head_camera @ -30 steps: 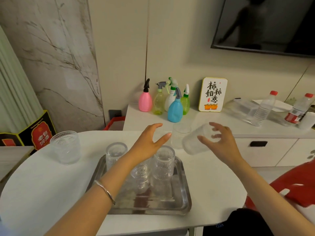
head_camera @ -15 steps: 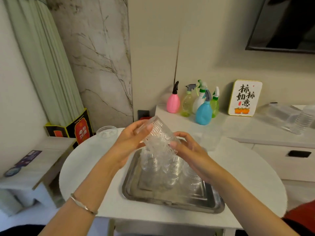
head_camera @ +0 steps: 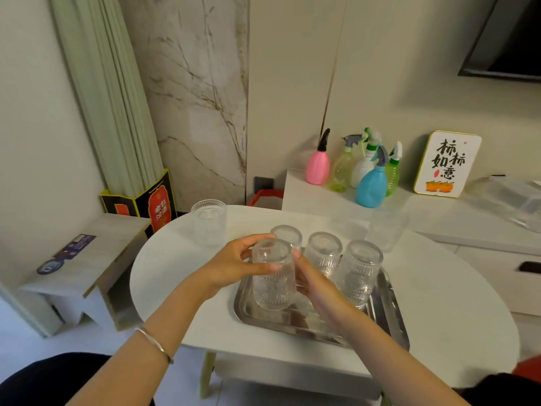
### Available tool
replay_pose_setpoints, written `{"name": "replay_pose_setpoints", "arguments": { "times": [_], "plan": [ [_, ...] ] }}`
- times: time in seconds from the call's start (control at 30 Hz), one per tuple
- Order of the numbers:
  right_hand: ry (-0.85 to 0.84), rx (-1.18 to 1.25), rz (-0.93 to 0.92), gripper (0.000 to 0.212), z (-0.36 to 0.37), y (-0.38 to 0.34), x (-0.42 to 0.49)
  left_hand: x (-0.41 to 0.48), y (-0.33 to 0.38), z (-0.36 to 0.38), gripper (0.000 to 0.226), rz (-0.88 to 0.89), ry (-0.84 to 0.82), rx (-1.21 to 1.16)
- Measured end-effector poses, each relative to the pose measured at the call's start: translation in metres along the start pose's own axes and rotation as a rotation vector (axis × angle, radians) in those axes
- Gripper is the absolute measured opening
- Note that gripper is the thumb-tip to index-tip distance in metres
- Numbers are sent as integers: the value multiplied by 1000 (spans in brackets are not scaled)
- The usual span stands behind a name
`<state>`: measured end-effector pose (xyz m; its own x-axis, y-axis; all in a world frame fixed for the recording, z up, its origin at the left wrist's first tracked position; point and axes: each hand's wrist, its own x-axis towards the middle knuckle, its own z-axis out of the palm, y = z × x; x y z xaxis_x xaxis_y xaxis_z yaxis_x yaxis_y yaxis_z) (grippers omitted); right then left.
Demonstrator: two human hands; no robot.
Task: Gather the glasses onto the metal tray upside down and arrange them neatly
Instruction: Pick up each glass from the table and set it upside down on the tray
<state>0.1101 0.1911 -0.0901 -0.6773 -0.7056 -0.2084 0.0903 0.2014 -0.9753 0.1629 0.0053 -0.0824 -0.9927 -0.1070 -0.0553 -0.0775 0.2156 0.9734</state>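
A metal tray lies on the white oval table. Three ribbed glasses stand upside down along its far side: one at the back left, one in the middle, one on the right. A fourth ribbed glass, also upside down, is at the tray's front left, held between my left hand and my right hand. An upright ribbed glass stands on the table's far left. A clear plain cup stands upright behind the tray on the right.
A white cabinet behind the table carries several spray bottles and a small sign. A low wooden side table stands to the left, with a red and black box behind it.
My right hand picked up a glass, both hands turned it over above the tray, and it now stands upside down at the tray's front left. The camera view shifted left.
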Motion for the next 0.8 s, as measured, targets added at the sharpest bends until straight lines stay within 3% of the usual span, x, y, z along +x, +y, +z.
{"name": "replay_pose_setpoints", "arguments": {
  "times": [0.13, 0.33, 0.8],
  "plan": [
    [9, 49, 22, 46, 2, 11, 3, 3, -11, 7, 61, 3, -39, -23],
    [100, 113, 38, 71, 1, 22, 5, 4, -25, 12, 69, -5, -38, -53],
    [132, 112, 49, 68, -3, 28, 9, 6, -32, 15, 69, 2, -41, -103]
  ]
}}
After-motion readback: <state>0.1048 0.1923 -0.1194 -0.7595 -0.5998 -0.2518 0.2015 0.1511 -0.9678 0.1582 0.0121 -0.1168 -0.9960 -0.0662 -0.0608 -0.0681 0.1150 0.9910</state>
